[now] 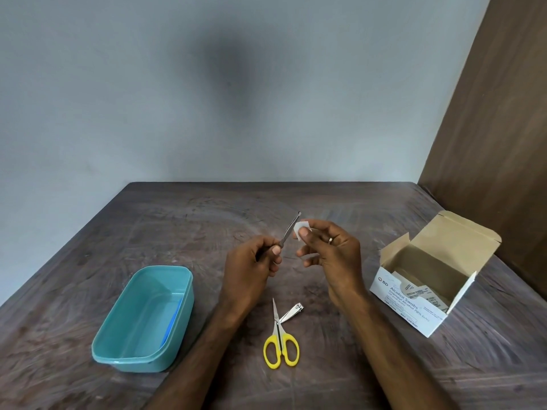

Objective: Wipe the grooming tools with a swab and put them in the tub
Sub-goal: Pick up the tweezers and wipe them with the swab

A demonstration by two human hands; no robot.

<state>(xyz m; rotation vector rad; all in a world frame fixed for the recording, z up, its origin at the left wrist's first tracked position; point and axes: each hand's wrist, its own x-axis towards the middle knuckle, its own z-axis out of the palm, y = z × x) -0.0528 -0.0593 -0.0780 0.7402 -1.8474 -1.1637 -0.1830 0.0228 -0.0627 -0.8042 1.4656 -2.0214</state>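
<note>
Pinching tweezers (288, 232) in left hand (251, 267), swab (301, 229) in right hand (331, 253)

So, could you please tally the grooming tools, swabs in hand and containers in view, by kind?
Grooming tools: 3, namely tweezers, scissors, nail clipper
Swabs in hand: 1, the white swab
Containers: 2, namely teal tub, swab box
Total: 6

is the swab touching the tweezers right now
Apart. The head view shows table between the swab, pinched in the right hand, and the tweezers held by the left hand.
</note>
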